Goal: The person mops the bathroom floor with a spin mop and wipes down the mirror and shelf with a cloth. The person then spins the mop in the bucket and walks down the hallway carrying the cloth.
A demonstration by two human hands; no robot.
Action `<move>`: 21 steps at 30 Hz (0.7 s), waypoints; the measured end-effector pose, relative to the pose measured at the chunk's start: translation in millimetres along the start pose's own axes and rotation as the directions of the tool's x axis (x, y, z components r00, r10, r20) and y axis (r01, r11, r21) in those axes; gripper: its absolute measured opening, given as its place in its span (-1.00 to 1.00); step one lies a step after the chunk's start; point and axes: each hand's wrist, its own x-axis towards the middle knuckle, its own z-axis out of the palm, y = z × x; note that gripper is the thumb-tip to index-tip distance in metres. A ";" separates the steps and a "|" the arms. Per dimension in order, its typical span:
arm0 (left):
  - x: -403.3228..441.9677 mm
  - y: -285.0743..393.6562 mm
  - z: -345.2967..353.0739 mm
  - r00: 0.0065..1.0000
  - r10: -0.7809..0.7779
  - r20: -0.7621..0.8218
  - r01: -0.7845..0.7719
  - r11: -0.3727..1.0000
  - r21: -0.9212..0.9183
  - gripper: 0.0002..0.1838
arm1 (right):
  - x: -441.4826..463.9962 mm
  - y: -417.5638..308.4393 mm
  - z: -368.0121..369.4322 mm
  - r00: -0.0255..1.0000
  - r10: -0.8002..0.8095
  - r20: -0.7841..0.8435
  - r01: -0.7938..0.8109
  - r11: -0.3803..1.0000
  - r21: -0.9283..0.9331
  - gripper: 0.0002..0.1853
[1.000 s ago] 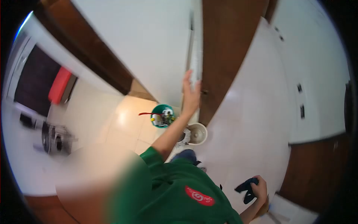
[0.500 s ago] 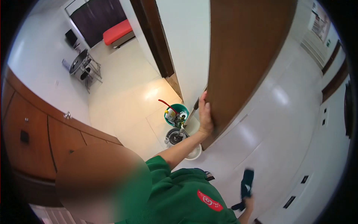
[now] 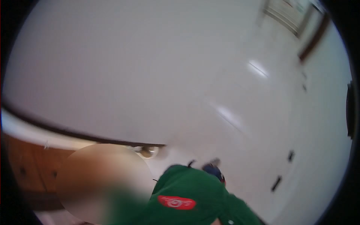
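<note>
Neither of my hands shows clearly at this moment. The front of my green shirt (image 3: 195,183) with its red badge (image 3: 176,203) fills the lower middle, and a green sleeve (image 3: 240,210) runs down to the right. A sliver of skin shows at the bottom edge, too small to tell which part it is. A round blurred patch hides the lower left. Past the edge of a wall or door panel, a pale bucket (image 3: 153,153) is partly visible. The cloth is out of sight.
A shiny light floor (image 3: 210,86) stretches ahead. Brown wooden cabinets (image 3: 30,165) stand at the lower left. Dark wall plates (image 3: 276,183) sit on the pale wall at right, and a dark door frame (image 3: 315,39) is at the upper right. The view is smeared by motion.
My view has swung right, away from the room with the table. My left hand, which was on the brown door edge, and my right hand with the dark cloth have left view.
</note>
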 end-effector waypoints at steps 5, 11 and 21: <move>-117.1 -66.8 -69.7 0.934 0.169 -0.315 -0.037 0.922 0.386 -0.40 | 88.9 -119.6 -266.5 0.971 -0.085 -0.224 0.086 0.996 -0.009 -0.63; -354.1 -291.1 -72.3 0.747 -0.512 -0.424 0.554 0.127 0.823 -0.47 | 166.6 -283.0 -528.2 0.782 -0.269 -0.562 0.375 0.924 0.079 -0.46; -395.0 -609.6 312.9 0.175 -0.973 -0.148 -0.433 -0.211 0.876 -0.66 | 299.9 -162.3 -614.4 0.783 0.067 -0.618 0.033 0.988 0.148 -0.68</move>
